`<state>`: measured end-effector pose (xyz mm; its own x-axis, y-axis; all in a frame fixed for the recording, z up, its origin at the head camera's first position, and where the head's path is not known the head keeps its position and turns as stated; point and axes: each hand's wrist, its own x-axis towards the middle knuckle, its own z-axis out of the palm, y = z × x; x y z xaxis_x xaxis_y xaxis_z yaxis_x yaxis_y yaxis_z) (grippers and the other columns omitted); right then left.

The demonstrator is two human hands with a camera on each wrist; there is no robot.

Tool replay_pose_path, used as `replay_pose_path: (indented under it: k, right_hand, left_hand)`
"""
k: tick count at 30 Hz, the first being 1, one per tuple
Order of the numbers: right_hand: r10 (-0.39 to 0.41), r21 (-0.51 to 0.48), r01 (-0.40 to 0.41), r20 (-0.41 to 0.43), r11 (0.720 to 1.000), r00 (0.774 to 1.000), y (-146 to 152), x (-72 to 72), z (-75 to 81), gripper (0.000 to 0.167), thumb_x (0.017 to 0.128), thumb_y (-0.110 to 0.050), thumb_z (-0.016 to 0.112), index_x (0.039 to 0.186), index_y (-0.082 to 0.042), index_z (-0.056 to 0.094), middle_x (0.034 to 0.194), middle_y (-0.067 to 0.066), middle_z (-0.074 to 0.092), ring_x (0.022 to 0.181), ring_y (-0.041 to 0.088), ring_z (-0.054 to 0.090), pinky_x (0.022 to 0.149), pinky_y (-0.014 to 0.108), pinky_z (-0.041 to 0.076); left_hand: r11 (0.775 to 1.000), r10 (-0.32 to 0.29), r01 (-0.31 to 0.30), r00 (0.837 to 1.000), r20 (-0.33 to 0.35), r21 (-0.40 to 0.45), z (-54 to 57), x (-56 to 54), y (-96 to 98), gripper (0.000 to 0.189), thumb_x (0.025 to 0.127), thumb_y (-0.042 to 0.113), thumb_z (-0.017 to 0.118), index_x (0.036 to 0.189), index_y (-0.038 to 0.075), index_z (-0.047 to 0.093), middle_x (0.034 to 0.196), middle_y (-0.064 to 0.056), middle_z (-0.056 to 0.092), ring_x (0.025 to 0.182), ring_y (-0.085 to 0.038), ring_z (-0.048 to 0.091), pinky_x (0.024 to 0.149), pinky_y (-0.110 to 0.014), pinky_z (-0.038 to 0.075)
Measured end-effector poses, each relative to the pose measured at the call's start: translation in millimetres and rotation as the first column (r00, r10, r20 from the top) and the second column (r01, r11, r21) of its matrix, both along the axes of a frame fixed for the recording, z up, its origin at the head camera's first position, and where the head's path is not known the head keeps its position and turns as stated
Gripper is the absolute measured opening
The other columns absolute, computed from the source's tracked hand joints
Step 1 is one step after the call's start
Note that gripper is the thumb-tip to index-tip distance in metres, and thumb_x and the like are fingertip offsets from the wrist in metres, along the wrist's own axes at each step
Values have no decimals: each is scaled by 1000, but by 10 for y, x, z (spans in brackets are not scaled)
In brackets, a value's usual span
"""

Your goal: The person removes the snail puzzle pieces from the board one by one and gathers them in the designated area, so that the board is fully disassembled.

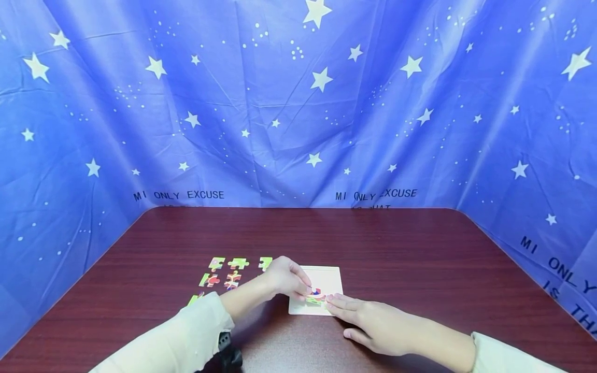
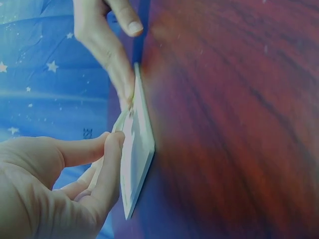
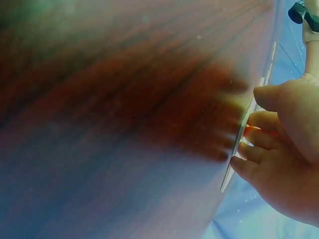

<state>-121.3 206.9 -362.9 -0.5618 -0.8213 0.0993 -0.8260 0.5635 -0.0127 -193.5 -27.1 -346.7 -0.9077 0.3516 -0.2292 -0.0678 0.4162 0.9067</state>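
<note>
My left hand [image 1: 285, 277] reaches over a white puzzle board [image 1: 322, 274] and pinches a jigsaw piece [image 2: 119, 121] between thumb and forefinger. In the left wrist view that piece stands tilted just over the board's face. Red, blue and green print [image 1: 316, 296] shows on the board's lower middle, between the two hands. From the right, my right hand [image 1: 384, 325] lays its fairly straight fingertips on the board's right side, close to the held piece. Its thumb is spread apart from the fingers, towards the near edge.
Several loose jigsaw pieces [image 1: 238, 263] lie on the dark red wooden table [image 1: 396, 248], left of the board. My left forearm covers part of that group, including a green piece [image 1: 194, 299]. A blue star-printed curtain [image 1: 280, 103] hangs behind and around the table.
</note>
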Motion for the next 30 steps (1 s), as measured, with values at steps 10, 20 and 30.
replay_pose_path:
  k: [10, 20, 30]
  right_hand:
    - [-1, -2, 1, -20, 1000, 1000, 5, -2, 6, 44, 102, -29, 46, 140, -8, 49, 147, 9, 49, 133, 25, 51, 100, 36, 50]
    - [11, -7, -12, -35, 1000, 999, 0, -5, -19, 45, 102, -29, 45, 140, -7, 48, 147, 10, 48, 133, 25, 51, 99, 36, 50]
    - [2, -4, -2, -21, 1000, 1000, 0, 3, -15, 45, 102, -30, 44, 141, -7, 48, 148, 10, 47, 134, 26, 49, 100, 37, 49]
  left_hand:
    - [1000, 15, -15, 1000, 1, 25, -4, -27, -228, 11, 74, -8, 73, 84, -9, 69, 74, -11, 71, 60, -10, 65, 63, -28, 59]
    - [999, 49, -49, 999, -7, -8, -41, -7, -559, 14, 75, -3, 75, 87, -8, 69, 77, -10, 71, 60, -10, 65, 65, -29, 60]
    - [998, 55, -55, 998, -10, -11, -84, 81, -942, 18, 76, -2, 73, 92, -9, 68, 81, -5, 70, 64, -8, 64, 68, -30, 60]
